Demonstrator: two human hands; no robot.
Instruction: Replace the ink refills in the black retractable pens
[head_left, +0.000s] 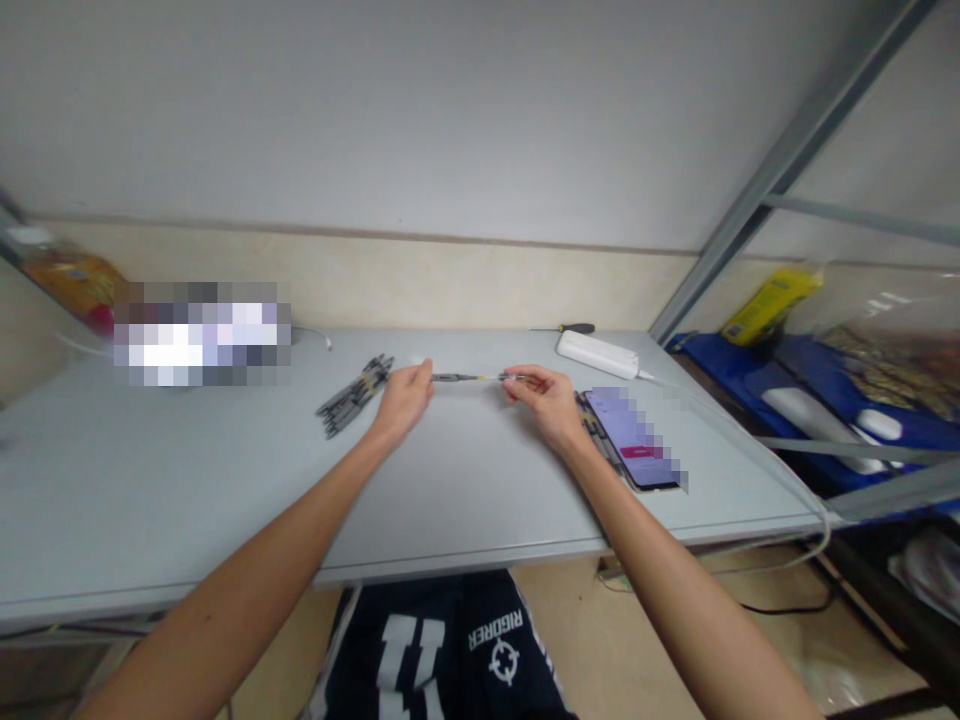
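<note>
Bare forearms [660, 560] stretch from me over the pale desk [465, 480]. My left hand [405, 400] is curled nearly closed round one end of a pen [448, 378]; my right hand [551, 400] pinches the other between thumb and fingertips. It hangs level over the desk, between some pens [352, 398] and the phone [634, 440]. I'd grip both ends lightly and in line, so nothing thin bends. Slim and grey, it shows a yellow spot mid-length; whether its parts are joined, I can't tell.
</note>
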